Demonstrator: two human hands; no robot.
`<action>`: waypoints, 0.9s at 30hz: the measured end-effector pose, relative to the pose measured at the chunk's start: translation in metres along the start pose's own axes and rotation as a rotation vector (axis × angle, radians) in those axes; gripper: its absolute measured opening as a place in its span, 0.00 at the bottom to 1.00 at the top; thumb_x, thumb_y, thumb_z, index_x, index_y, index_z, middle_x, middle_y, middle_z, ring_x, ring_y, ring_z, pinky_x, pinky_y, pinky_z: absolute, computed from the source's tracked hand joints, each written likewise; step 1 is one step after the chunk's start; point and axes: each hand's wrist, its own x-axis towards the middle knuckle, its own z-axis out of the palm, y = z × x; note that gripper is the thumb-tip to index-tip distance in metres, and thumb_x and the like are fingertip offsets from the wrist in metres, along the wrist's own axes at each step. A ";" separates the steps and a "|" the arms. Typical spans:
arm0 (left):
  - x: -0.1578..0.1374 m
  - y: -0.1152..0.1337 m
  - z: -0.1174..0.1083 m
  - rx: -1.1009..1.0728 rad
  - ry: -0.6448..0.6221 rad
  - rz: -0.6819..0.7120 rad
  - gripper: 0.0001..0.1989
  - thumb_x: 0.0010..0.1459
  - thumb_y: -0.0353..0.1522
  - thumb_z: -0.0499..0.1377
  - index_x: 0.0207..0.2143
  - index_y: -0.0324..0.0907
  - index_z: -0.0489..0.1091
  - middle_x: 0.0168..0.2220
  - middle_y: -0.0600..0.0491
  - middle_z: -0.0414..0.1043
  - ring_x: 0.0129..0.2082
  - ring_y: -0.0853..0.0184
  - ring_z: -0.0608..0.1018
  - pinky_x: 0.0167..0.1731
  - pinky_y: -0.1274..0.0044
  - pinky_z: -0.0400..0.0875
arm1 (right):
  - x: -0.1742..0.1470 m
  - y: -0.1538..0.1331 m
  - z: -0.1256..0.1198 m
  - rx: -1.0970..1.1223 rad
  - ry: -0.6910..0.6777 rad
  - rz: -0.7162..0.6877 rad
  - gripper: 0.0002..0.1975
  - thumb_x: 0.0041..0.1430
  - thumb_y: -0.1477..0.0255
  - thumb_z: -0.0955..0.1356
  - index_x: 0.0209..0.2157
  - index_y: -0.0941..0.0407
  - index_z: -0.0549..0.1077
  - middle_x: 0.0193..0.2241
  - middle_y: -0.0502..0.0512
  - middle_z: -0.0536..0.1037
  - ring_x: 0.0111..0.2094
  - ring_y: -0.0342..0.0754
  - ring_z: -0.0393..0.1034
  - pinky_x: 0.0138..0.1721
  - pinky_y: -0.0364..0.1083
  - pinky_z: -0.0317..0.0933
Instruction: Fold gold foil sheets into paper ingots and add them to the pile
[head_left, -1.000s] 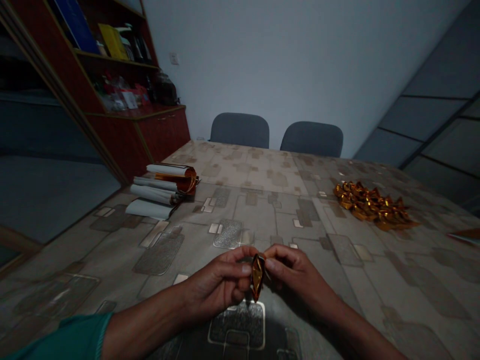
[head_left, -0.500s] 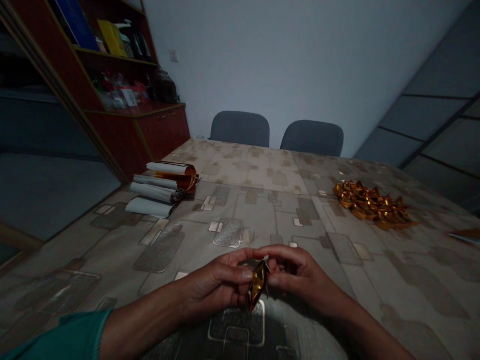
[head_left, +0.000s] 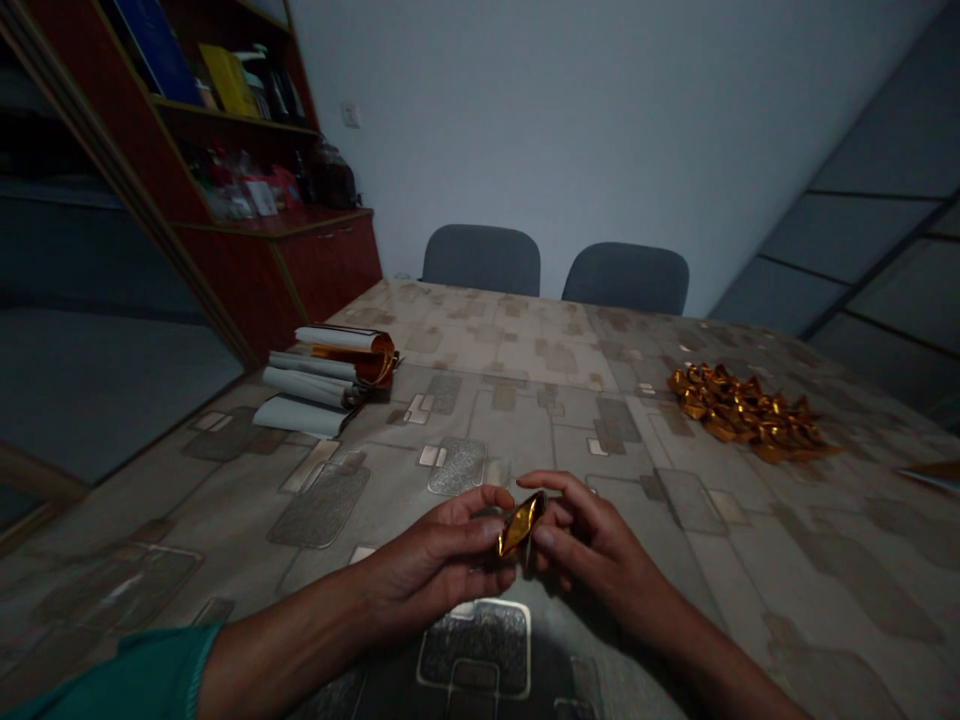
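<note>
A small folded piece of shiny gold foil paper (head_left: 521, 524) is held between my two hands, above the near edge of the table. My left hand (head_left: 442, 545) pinches its left end between thumb and fingers. On the other end, my right hand (head_left: 577, 525) has its thumb and fingers closed, with the index finger raised over the top. The underside of the paper is hidden by my fingers. Off to the right lies a cluster of similar folded gold foil pieces (head_left: 750, 410).
Stacked sheets of white-backed gold foil paper (head_left: 307, 415) lie curled on the patterned tablecloth (head_left: 525, 430) at left. A flat gold piece (head_left: 934, 472) rests at the far right edge. Two grey chairs (head_left: 480, 258) stand behind the table, and a red-brown cabinet (head_left: 322, 260) at the back left.
The folded foil paper has turned from nearly upright to a slant, its upper end now leaning right. My right index finger has lifted away from my left fingers.
</note>
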 end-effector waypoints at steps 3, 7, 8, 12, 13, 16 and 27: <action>0.001 0.000 -0.001 -0.005 0.025 -0.004 0.22 0.47 0.31 0.74 0.43 0.40 0.70 0.42 0.49 0.77 0.38 0.70 0.79 0.37 0.79 0.71 | -0.001 -0.003 0.000 -0.203 0.022 -0.167 0.22 0.65 0.73 0.68 0.59 0.46 0.66 0.27 0.44 0.71 0.27 0.41 0.64 0.29 0.41 0.59; 0.001 -0.001 -0.002 -0.010 0.053 -0.007 0.21 0.46 0.31 0.74 0.41 0.41 0.71 0.39 0.51 0.76 0.35 0.70 0.78 0.36 0.78 0.71 | -0.002 -0.004 0.000 -0.373 0.067 -0.292 0.14 0.62 0.77 0.68 0.48 0.49 0.73 0.28 0.46 0.74 0.27 0.42 0.67 0.28 0.41 0.60; 0.001 -0.001 -0.002 -0.017 0.054 -0.004 0.20 0.46 0.30 0.75 0.40 0.41 0.71 0.37 0.52 0.76 0.34 0.71 0.78 0.36 0.78 0.71 | -0.001 -0.004 0.000 -0.379 0.078 -0.303 0.12 0.62 0.77 0.69 0.46 0.50 0.73 0.28 0.46 0.75 0.26 0.42 0.67 0.28 0.41 0.60; 0.001 -0.001 0.000 -0.047 0.046 0.017 0.19 0.46 0.29 0.74 0.40 0.41 0.72 0.36 0.52 0.76 0.34 0.72 0.78 0.35 0.80 0.69 | 0.002 -0.004 0.000 -0.395 0.086 -0.371 0.07 0.62 0.77 0.70 0.41 0.51 0.74 0.29 0.48 0.78 0.27 0.42 0.70 0.29 0.41 0.63; 0.002 -0.001 0.000 -0.055 0.040 0.026 0.19 0.47 0.29 0.74 0.40 0.41 0.72 0.37 0.52 0.76 0.34 0.72 0.78 0.36 0.80 0.69 | 0.002 -0.004 0.000 -0.404 0.083 -0.383 0.06 0.62 0.76 0.70 0.39 0.52 0.74 0.29 0.48 0.78 0.28 0.43 0.71 0.30 0.42 0.63; 0.003 -0.001 -0.001 -0.065 0.016 0.057 0.18 0.49 0.27 0.72 0.42 0.40 0.72 0.40 0.51 0.76 0.37 0.70 0.78 0.40 0.78 0.69 | 0.004 -0.006 0.001 -0.410 0.107 -0.373 0.03 0.63 0.75 0.70 0.35 0.53 0.75 0.29 0.49 0.78 0.30 0.43 0.72 0.33 0.42 0.63; 0.006 -0.009 0.003 0.183 0.105 0.336 0.25 0.47 0.27 0.73 0.47 0.44 0.71 0.44 0.50 0.78 0.43 0.65 0.79 0.44 0.77 0.69 | 0.003 -0.010 0.007 -0.438 0.212 -0.112 0.05 0.61 0.71 0.67 0.30 0.54 0.69 0.22 0.45 0.67 0.22 0.42 0.60 0.24 0.42 0.53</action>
